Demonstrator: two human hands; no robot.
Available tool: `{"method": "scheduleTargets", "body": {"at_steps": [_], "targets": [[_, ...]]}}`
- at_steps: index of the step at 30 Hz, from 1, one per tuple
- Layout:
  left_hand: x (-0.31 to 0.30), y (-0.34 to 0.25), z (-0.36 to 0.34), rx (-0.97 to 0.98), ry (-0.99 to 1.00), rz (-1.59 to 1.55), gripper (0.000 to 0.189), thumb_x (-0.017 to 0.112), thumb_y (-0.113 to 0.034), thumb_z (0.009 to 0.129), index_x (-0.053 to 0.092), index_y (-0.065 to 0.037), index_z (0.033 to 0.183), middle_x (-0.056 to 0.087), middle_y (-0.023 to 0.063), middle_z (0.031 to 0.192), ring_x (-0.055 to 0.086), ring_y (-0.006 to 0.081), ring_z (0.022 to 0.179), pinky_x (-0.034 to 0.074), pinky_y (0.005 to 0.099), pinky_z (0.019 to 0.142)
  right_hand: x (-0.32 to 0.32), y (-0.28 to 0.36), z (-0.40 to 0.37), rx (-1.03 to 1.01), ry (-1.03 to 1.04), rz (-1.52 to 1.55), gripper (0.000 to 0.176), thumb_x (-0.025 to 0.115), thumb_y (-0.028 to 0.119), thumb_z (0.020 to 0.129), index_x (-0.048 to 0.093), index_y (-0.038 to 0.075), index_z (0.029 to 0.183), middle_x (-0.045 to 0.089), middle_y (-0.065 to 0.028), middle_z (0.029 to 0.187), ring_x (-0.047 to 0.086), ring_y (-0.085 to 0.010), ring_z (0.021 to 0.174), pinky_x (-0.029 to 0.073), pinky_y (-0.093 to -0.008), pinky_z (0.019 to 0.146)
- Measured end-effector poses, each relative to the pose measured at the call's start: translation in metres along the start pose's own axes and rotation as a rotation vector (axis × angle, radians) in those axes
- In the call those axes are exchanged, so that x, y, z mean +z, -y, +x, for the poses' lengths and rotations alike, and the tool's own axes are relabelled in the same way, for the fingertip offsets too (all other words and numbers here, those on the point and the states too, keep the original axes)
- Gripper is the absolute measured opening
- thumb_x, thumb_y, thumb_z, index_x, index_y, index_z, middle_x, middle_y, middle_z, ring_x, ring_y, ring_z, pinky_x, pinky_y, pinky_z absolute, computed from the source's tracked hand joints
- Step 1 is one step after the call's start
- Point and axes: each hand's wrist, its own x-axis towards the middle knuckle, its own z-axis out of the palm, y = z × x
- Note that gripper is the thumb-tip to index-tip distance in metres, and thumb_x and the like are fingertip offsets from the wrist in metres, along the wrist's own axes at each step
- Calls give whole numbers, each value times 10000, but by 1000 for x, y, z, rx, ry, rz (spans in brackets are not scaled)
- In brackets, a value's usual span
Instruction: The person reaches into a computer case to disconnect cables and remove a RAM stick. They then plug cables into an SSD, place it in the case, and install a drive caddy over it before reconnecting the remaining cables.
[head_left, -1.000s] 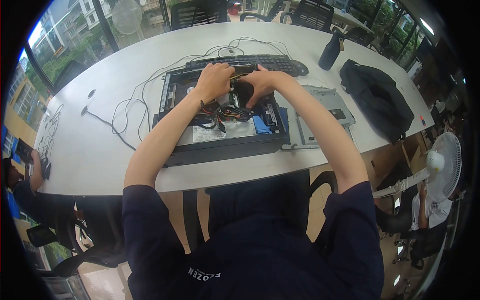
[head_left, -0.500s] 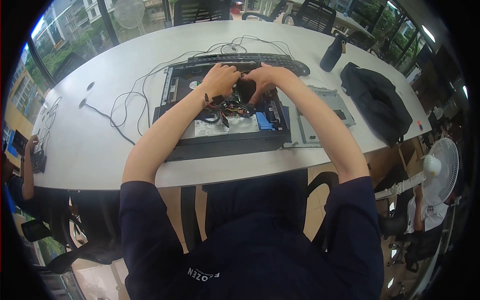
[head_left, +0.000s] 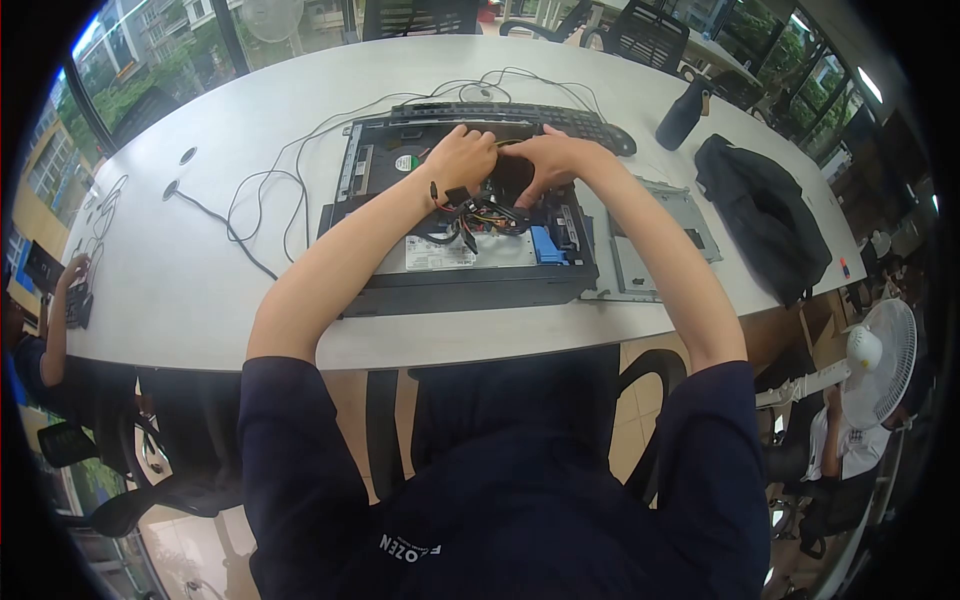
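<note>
White lettering is carried, inverted, on the dark navy shirt (head_left: pixel 520 500); "F" and "OZEN" can be read, with the part between obscured by a fold. A white printed label (head_left: pixel 440 254) is fixed to the metal box at the near left of the open black computer case (head_left: pixel 470 294); its print is too small to read. A green-and-white round sticker (head_left: pixel 406 163) is seen farther left, also illegible.

The case is laid flat on the white oval table (head_left: pixel 200 310), directly beneath both hands. The left hand (head_left: pixel 463 160) is placed over the far middle section, its fingers curled and close together; fingertip contact is hidden. The right hand (head_left: pixel 555 162) is positioned to its right, thumb and forefinger spread around a dark rounded part (head_left: pixel 513 180) inside the case; whether the part is clamped cannot be told. Bundled multicoloured cables (head_left: pixel 490 218) are located nearer than the fingers, and a blue plastic piece (head_left: pixel 547 245) is located to their right.
</note>
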Motion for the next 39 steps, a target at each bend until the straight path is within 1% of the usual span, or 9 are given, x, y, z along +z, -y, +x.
{"method": "scheduleTargets", "body": {"at_steps": [7, 15, 16, 20, 25, 31, 34, 37, 39], "targets": [[7, 6, 2, -77, -8, -166, 682, 719, -143, 736, 513, -36, 1377, 581, 108, 1109, 588, 259, 1038, 467, 377, 877, 8, -12, -5, -72, -61, 127, 1136, 827, 558, 666, 293, 62, 1537, 513, -230, 1386, 403, -332, 1382, 16, -565, 1209], [10, 8, 5, -103, 53, -253, 441, 676, -136, 715, 640, -40, 1144, 576, 109, 1078, 569, 285, 1048, 485, 395, 844, 11, -16, 2, -47, -82, 113, 1008, 781, 527, 748, 328, 69, 1523, 488, -200, 1442, 433, -325, 1364, 14, -563, 1212], [9, 8, 5, -105, 52, -252, 441, 676, -136, 715, 640, -40, 1144, 576, 109, 1078, 569, 285, 1048, 485, 395, 844, 13, -18, 4, -57, -99, 110, 960, 773, 529, 755, 383, 60, 1496, 423, -173, 1513, 390, -316, 1403, 33, -579, 1206], [10, 9, 4, -103, 45, -267, 365, 666, -143, 701, 673, -52, 1054, 574, 107, 1062, 567, 279, 1047, 485, 392, 834, 27, -28, 10, -120, -281, 30, 910, 777, 567, 727, 497, 52, 1422, 472, -174, 1475, 409, -299, 1393, 102, -576, 1196], [10, 9, 3, -100, 31, -263, 366, 666, -143, 684, 678, -65, 1042, 572, 103, 1052, 567, 273, 1043, 485, 385, 826, 9, -10, 3, -43, -16, -66, 802, 696, 545, 823, 504, 38, 1415, 328, -180, 1568, 286, -315, 1461, 63, -573, 1207], [10, 6, 2, -69, -9, -213, 347, 652, -131, 698, 672, -61, 1037, 569, 100, 1048, 569, 269, 1034, 486, 392, 830, 5, 1, 3, 24, 27, -151, 752, 653, 539, 854, 505, 75, 1427, 269, -240, 1573, 219, -358, 1479, 61, -560, 1211], [6, 8, 6, -99, 66, -271, 419, 628, -104, 711, 655, -45, 1125, 577, 125, 1093, 571, 290, 1055, 488, 403, 858, 14, -4, 0, 1, -31, -138, 716, 660, 567, 836, 557, 108, 1376, 288, -267, 1555, 246, -379, 1467, 104, -572, 1200], [17, 10, 11, -133, -79, -409, 521, 585, -110, 756, 584, -20, 1269, 597, 175, 1161, 567, 339, 1107, 477, 445, 909, 18, -10, 4, -8, -61, -161, 660, 674, 570, 818, 616, 141, 1315, 330, -255, 1538, 295, -392, 1444, 141, -586, 1188], [21, 17, 18, -277, -47, -658, 573, 520, -127, 823, 482, -6, 1382, 610, 218, 1195, 563, 387, 1130, 454, 485, 949, 21, -12, 3, -62, -159, -103, 653, 687, 570, 802, 637, 136, 1287, 354, -239, 1524, 323, -392, 1426, 140, -591, 1186]]}}
